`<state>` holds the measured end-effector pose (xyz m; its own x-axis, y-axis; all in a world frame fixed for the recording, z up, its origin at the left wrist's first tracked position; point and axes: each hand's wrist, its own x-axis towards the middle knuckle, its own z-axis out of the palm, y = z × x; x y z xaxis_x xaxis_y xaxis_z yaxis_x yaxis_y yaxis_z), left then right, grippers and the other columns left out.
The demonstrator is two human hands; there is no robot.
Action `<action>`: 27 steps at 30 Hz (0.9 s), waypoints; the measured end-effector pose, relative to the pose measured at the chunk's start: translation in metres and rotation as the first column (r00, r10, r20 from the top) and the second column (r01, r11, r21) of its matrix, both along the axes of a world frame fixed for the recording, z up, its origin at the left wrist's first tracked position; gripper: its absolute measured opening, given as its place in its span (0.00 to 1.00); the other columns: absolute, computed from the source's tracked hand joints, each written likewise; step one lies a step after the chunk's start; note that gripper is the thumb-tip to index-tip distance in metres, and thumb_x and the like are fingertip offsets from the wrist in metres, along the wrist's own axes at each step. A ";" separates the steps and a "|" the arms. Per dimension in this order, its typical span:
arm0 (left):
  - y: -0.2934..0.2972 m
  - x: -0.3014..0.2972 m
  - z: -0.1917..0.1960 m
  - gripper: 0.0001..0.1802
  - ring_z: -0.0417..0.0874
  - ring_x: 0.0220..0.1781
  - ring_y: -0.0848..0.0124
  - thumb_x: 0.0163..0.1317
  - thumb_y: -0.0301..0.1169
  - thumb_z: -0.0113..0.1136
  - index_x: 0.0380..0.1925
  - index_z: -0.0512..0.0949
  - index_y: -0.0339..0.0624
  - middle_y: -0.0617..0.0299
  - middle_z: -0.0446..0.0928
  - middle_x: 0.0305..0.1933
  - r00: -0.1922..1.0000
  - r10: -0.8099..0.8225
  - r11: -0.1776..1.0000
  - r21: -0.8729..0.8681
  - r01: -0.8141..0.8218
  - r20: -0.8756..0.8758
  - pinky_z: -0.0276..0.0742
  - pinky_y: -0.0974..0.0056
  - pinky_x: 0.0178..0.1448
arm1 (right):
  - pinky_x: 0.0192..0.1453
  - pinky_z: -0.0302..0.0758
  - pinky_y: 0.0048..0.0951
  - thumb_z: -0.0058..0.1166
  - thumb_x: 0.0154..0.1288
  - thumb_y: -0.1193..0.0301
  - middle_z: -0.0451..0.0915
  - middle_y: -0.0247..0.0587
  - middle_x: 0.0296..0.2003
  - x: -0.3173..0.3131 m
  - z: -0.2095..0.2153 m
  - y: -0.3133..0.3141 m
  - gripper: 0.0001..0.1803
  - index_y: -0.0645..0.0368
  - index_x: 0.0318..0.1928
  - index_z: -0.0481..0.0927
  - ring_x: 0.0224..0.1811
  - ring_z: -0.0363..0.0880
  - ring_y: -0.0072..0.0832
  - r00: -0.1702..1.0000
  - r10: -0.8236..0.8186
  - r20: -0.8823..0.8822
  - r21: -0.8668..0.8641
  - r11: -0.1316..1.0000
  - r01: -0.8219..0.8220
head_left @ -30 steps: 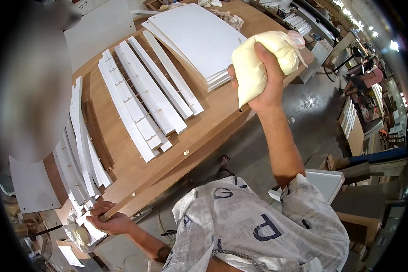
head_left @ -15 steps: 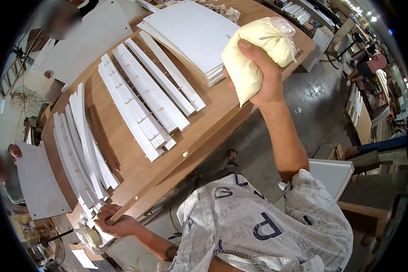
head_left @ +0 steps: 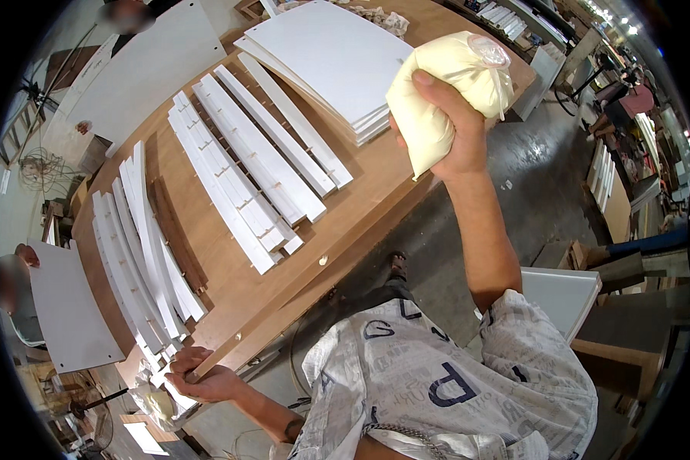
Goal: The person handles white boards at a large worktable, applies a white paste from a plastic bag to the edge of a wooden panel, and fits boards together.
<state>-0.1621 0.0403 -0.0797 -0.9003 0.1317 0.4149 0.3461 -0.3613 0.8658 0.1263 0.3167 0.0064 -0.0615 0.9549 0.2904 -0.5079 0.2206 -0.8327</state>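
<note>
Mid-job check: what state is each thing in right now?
Bag of pale yellow contents: bulging, neck gathered, held up
Right hand: closed around the bag
Left hand: cupped at the corner of the table
Centre white strips: lying side by side
Left white strips: partly overlapping
White panels: stacked flat

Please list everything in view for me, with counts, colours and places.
filled bag: one, pale yellow, in right grip
table: one, brown, centre
stacked panels: several, white, table's far side
strips: many, white, table's middle and left
large panels: two, white, left and upper left
smaller bag: one, pale, lower left
floor: one, grey, below
co-workers: at least three, mixed clothing, left and upper right
shirt: one, pale, patterned, bottom
right grip: one, bare, around filled bag
left grip: one, bare, table's near left corner
</note>
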 end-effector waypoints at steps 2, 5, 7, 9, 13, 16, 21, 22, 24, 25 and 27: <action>0.001 -0.001 0.000 0.26 0.63 0.15 0.69 0.69 0.44 0.34 0.13 0.60 0.44 0.61 0.58 0.13 1.000 0.003 1.000 0.004 -0.004 0.011 0.62 0.66 0.25 | 0.15 0.73 0.26 0.54 0.59 0.67 0.77 0.42 0.24 -0.001 0.000 0.001 0.11 0.61 0.39 0.74 0.20 0.78 0.29 1.000 0.010 0.011 0.008 1.000 -0.011; 0.001 -0.002 0.000 0.26 0.62 0.15 0.70 0.69 0.44 0.34 0.13 0.61 0.44 0.61 0.58 0.13 1.000 -0.001 1.000 0.010 0.001 0.018 0.62 0.65 0.26 | 0.15 0.73 0.26 0.54 0.60 0.67 0.77 0.42 0.24 -0.001 -0.002 0.002 0.11 0.61 0.39 0.74 0.19 0.78 0.29 1.000 0.013 0.009 -0.003 1.000 -0.013; 0.001 -0.004 -0.001 0.26 0.62 0.15 0.70 0.69 0.44 0.35 0.13 0.61 0.44 0.61 0.59 0.13 1.000 -0.017 1.000 0.011 0.017 -0.003 0.62 0.65 0.26 | 0.15 0.73 0.26 0.53 0.61 0.68 0.77 0.41 0.24 -0.002 -0.002 0.003 0.10 0.61 0.38 0.74 0.19 0.77 0.28 1.000 0.015 0.011 -0.006 1.000 -0.015; 0.001 -0.004 -0.001 0.25 0.62 0.15 0.70 0.69 0.44 0.35 0.13 0.61 0.44 0.62 0.59 0.13 1.000 -0.031 0.999 0.016 0.031 0.003 0.63 0.65 0.27 | 0.15 0.73 0.26 0.53 0.61 0.68 0.77 0.41 0.23 -0.002 -0.002 0.003 0.09 0.61 0.38 0.74 0.19 0.77 0.28 1.000 0.016 0.020 0.007 1.000 -0.016; 0.001 -0.005 -0.001 0.25 0.63 0.15 0.70 0.69 0.44 0.35 0.13 0.61 0.45 0.62 0.59 0.13 1.000 -0.029 1.000 0.013 0.029 0.011 0.62 0.65 0.27 | 0.15 0.73 0.25 0.53 0.60 0.70 0.76 0.40 0.23 -0.005 0.000 0.005 0.08 0.61 0.38 0.74 0.19 0.77 0.28 1.000 0.009 0.021 0.030 1.000 -0.010; 0.007 -0.001 0.003 0.25 0.64 0.16 0.70 0.69 0.44 0.35 0.13 0.61 0.45 0.62 0.59 0.13 0.998 0.053 0.999 0.005 -0.054 0.042 0.63 0.66 0.27 | 0.16 0.74 0.26 0.55 0.58 0.72 0.76 0.39 0.25 -0.006 0.002 0.003 0.09 0.61 0.39 0.74 0.21 0.77 0.28 1.000 0.021 0.007 -0.016 1.000 -0.021; 0.015 0.001 0.004 0.25 0.62 0.16 0.71 0.69 0.43 0.35 0.12 0.60 0.45 0.62 0.59 0.12 0.992 0.121 0.993 0.003 -0.121 0.043 0.60 0.67 0.26 | 0.33 0.79 0.26 0.60 0.56 0.75 0.77 0.37 0.33 -0.006 0.002 0.004 0.14 0.61 0.43 0.74 0.33 0.79 0.25 0.981 -0.096 0.166 0.232 0.971 0.055; 0.015 0.003 0.005 0.25 0.61 0.16 0.72 0.69 0.43 0.35 0.12 0.60 0.45 0.63 0.58 0.12 0.991 0.128 0.992 0.013 -0.129 0.045 0.59 0.67 0.25 | 0.36 0.79 0.26 0.61 0.56 0.75 0.77 0.37 0.34 -0.005 0.002 0.005 0.15 0.61 0.44 0.74 0.34 0.79 0.25 0.955 -0.154 0.252 0.335 0.940 0.063; 0.021 0.005 0.009 0.26 0.60 0.16 0.73 0.69 0.44 0.36 0.12 0.60 0.46 0.63 0.59 0.12 0.977 0.188 0.981 0.035 -0.192 0.103 0.56 0.69 0.23 | 0.41 0.80 0.28 0.57 0.62 0.71 0.77 0.40 0.41 0.009 -0.001 0.013 0.18 0.63 0.50 0.70 0.38 0.79 0.28 0.880 -0.277 0.385 0.469 0.880 0.073; 0.023 0.003 0.007 0.26 0.60 0.16 0.73 0.69 0.45 0.37 0.12 0.60 0.46 0.64 0.59 0.13 0.974 0.199 0.978 0.041 -0.205 0.108 0.56 0.69 0.23 | 0.42 0.80 0.29 0.56 0.63 0.69 0.78 0.41 0.42 0.018 -0.017 0.024 0.19 0.63 0.51 0.70 0.39 0.79 0.29 0.895 -0.299 0.332 0.496 0.862 0.104; 0.023 -0.001 0.008 0.25 0.60 0.17 0.73 0.67 0.46 0.41 0.12 0.60 0.48 0.65 0.59 0.14 0.941 0.264 0.954 0.085 -0.287 0.210 0.56 0.70 0.23 | 0.36 0.81 0.30 0.53 0.64 0.65 0.79 0.43 0.39 0.040 -0.009 0.041 0.19 0.64 0.50 0.71 0.36 0.80 0.31 0.902 -0.241 0.359 0.364 0.926 0.102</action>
